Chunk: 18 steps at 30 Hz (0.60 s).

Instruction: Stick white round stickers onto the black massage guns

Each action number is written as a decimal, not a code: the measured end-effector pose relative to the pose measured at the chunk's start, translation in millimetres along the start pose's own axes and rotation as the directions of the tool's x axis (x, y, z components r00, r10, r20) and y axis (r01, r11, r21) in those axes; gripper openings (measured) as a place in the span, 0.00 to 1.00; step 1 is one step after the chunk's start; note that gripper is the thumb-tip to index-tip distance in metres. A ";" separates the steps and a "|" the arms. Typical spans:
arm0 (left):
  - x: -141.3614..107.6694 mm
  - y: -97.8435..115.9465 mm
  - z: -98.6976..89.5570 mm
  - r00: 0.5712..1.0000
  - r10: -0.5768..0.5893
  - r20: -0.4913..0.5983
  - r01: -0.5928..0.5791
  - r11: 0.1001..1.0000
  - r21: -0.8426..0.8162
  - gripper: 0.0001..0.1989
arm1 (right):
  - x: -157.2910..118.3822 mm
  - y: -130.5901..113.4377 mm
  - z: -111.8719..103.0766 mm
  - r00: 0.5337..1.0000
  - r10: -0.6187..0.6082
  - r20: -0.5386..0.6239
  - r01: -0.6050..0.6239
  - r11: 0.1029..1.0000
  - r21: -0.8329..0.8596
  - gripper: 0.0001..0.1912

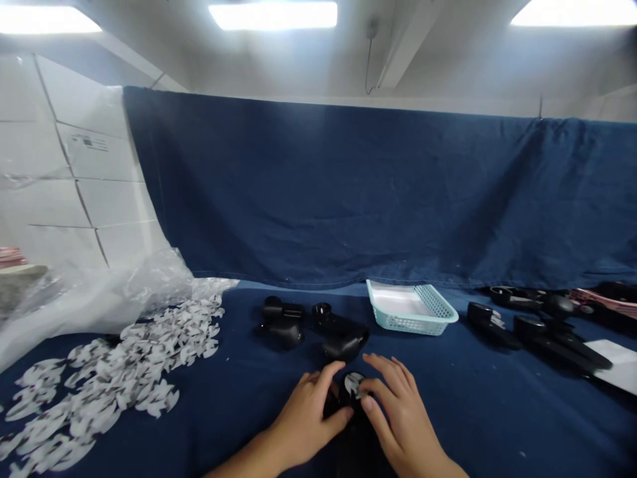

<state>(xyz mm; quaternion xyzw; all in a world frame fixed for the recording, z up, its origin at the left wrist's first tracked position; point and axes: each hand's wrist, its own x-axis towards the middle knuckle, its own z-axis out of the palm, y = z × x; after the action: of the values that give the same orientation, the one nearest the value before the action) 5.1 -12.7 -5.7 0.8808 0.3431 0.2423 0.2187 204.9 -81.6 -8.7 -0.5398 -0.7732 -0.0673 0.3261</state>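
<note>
A black plastic part (343, 441) with a round end lies low in the middle of the head view, between my hands. In its round end sits a small grey-white plastic piece (353, 383). My left hand (314, 413) grips the black part from the left, thumb and forefinger curved about it. From the right, my right hand (398, 405) has thumb and fingertips closed at the edge of the grey-white piece. The far end of the black part is dark and partly hidden by my hands.
A pile of loose grey-white pieces (134, 372) spreads over the left of the blue cloth (233, 411). More black parts (343, 335) lie ahead of my hands. A light-blue basket (413, 324) stands beyond, with several black assemblies (552, 338) at right. A blue curtain (348, 199) hangs behind.
</note>
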 end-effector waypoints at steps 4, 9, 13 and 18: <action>-0.7 3.2 -1.5 1.000 0.017 -0.026 -0.017 1.000 0.004 0.28 | 3.3 -7.2 0.5 0.999 -0.029 0.025 0.030 0.999 -0.025 0.12; 0.4 3.8 -1.2 0.999 0.013 -0.031 -0.013 1.000 0.002 0.27 | 14.8 -11.3 -1.8 0.999 -0.006 0.042 0.010 0.995 -0.095 0.11; 1.5 1.1 0.4 1.000 0.000 -0.020 0.000 1.000 -0.002 0.29 | 19.2 -8.2 -4.0 0.999 0.029 0.028 -0.025 0.991 -0.134 0.11; 1.8 0.8 0.5 1.000 -0.022 -0.002 0.022 1.000 -0.014 0.31 | 16.6 -2.4 -4.0 0.998 0.059 -0.002 -0.059 0.991 -0.124 0.10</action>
<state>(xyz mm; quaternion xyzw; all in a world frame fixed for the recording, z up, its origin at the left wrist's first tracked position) 7.0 -12.0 -5.1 0.8752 0.3512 0.2431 0.2272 201.1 -71.3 4.6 -0.5817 -0.7514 -0.1049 0.2934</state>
